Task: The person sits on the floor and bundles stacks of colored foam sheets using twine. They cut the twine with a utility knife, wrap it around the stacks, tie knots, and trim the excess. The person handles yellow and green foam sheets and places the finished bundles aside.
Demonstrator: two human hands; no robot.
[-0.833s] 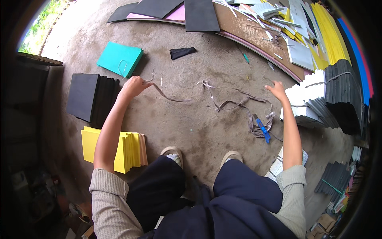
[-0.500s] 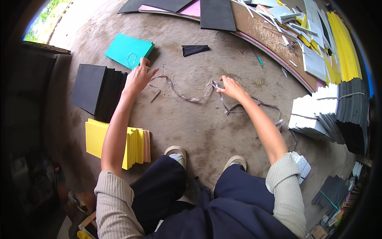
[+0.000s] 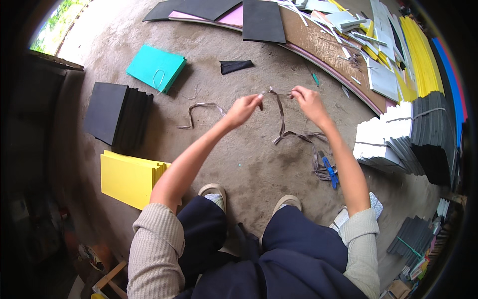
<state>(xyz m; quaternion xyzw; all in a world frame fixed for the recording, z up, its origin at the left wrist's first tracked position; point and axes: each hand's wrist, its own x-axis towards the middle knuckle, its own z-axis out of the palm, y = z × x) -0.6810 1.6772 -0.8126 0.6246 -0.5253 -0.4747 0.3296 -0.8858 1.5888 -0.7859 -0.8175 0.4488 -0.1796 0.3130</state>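
A thin brownish-grey plastic strap point(image 3: 281, 112) runs between my two hands above the concrete floor. My left hand point(image 3: 244, 108) pinches one part of it, with a short end sticking out below the fingers. My right hand point(image 3: 307, 101) grips another part, thumb and fingers pressed together. From between the hands the strap hangs down to the floor and runs into a tangled bundle point(image 3: 319, 162) beside my right forearm. A blue-handled cutter or similar tool point(image 3: 329, 172) lies on that bundle. Another stretch of strap point(image 3: 203, 105) lies on the floor left of my left hand.
At left stand stacks of teal sheets point(image 3: 157, 67), black sheets point(image 3: 107, 110) and yellow sheets point(image 3: 128, 177). Tied white point(image 3: 378, 134) and dark grey sheets point(image 3: 428, 134) stand at right. Foam offcuts cover a brown board point(image 3: 318, 45) at the far right. A black scrap point(image 3: 236, 66) lies ahead.
My left hand has moved right, away from the teal stack, and closed on the strap. My right hand has shifted slightly right and up, pinching the strap. The blue tool has come into sight.
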